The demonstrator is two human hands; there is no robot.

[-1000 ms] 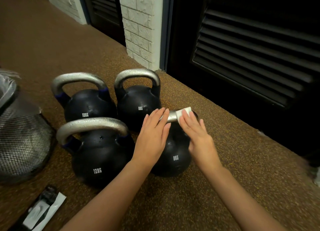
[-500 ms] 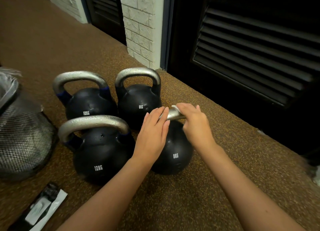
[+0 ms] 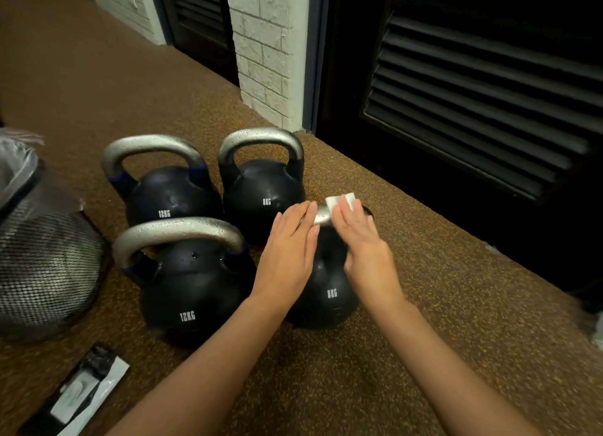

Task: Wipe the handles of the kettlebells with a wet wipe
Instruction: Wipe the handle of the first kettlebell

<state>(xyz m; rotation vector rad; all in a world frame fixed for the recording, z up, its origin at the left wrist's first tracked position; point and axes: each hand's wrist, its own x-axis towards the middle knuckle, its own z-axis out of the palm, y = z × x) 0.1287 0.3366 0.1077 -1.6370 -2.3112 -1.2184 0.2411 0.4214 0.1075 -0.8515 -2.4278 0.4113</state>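
Step in hand: wiping the handle (image 3: 321, 216) of the near-right 8KG kettlebell (image 3: 326, 292), w/ the wet wipe (image 3: 339, 201). It sits on the speckled brown floor (image 3: 424, 321), nearest of the four to the dark louvred door (image 3: 473, 93).

Right hand (image 3: 362, 239) lies flat over the right part of the handle, fingers (image 3: 346, 212) straight & together, pressing the wipe onto the metal; a white corner of the wipe shows past the fingertips. No curl round the bar that I can see. Left hand (image 3: 290, 249) rests on the left part of the handle, fingers straight too, holding nothing – looks like it's steadying the bell.

Other three bells: rear 8KG (image 3: 264, 194), rear 12KG (image 3: 169, 200), front 12KG (image 3: 192, 288), all upright, close together. Their handles look speckled w/ droplets, so prob. already done, but can't be sure. If so, this is the last one.

Next move calls for: rubbing the wipe along & round the bar incl. the underside and the bend at each end, which a flat palm won't reach; fingers would need to wrap. Left hand must shift off so its patch gets wiped too. Then wipe likely goes to the mesh bin (image 3: 42, 266) at left. A wrapper (image 3: 85, 393) lies on the floor, near left.
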